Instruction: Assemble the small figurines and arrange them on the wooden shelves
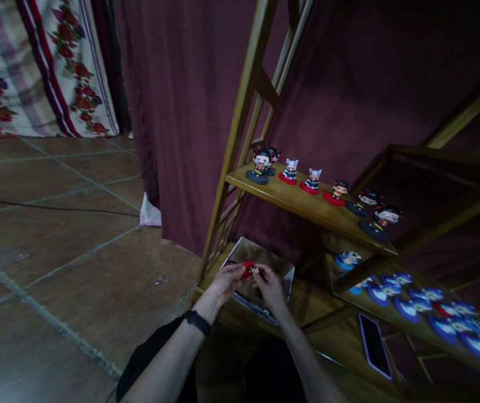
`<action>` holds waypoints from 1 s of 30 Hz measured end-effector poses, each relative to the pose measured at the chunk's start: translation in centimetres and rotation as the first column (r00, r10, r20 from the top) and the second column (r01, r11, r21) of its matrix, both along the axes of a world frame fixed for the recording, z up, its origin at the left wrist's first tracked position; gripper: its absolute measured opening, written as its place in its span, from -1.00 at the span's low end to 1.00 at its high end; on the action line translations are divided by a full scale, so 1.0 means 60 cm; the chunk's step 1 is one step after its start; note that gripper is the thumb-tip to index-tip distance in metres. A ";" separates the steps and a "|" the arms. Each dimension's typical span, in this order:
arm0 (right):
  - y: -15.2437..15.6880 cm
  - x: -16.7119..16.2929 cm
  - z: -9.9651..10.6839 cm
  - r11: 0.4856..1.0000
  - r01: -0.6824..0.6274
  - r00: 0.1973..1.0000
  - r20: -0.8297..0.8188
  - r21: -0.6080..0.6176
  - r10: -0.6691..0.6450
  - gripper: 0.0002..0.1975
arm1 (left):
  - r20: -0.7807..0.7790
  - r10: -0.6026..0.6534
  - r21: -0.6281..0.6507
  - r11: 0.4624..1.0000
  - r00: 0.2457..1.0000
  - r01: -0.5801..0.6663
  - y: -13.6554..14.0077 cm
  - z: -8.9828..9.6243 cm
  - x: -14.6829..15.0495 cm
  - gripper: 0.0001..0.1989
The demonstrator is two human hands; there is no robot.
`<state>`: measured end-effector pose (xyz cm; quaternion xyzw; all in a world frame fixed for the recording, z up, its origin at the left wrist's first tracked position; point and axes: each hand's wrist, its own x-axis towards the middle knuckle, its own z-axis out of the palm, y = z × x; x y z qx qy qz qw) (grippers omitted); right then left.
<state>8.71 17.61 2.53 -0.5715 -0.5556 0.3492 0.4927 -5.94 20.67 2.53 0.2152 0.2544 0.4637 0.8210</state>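
Over an open white box (289, 278) on the lower shelf, both hands hold one small figurine (254, 270) with a red base. My left hand (228, 280) grips the red base, its wrist wearing a dark band. The fingers of my right hand (271, 284) pinch the figurine's dark-haired head end. It lies roughly sideways between them. Inside the box are dark shapes, partly hidden by my hands, that I cannot make out. On the wooden shelf (294, 198) above stand several figurines, among them a dark-haired one (261, 161) and a grey-white one on a red base (312, 181).
Several blue-and-white figurines (411, 307) stand on the shelf to the right. A phone (374, 346) lies on the lower board. Wooden uprights (240, 123) frame the unit before a maroon curtain (181, 112). A black cable (55, 207) crosses the tiled floor at left.
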 end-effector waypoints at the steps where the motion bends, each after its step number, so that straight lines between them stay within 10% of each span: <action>1: -0.001 -0.002 0.002 1.000 0.001 1.000 0.022 0.003 -0.001 -0.68 | 0.005 0.004 0.007 1.000 1.000 -0.004 0.000 -0.002 0.001 -0.80; 12: -0.020 -0.008 0.047 0.979 0.000 0.873 0.478 0.203 -0.099 -0.75 | 0.010 0.058 0.071 0.996 0.998 -0.058 0.001 -0.006 0.011 -0.78; 30: -0.024 -0.015 0.056 0.979 -0.031 0.818 0.568 0.203 -0.092 -0.76 | -0.113 0.216 0.234 0.954 0.970 -0.186 -0.012 0.001 0.012 -0.77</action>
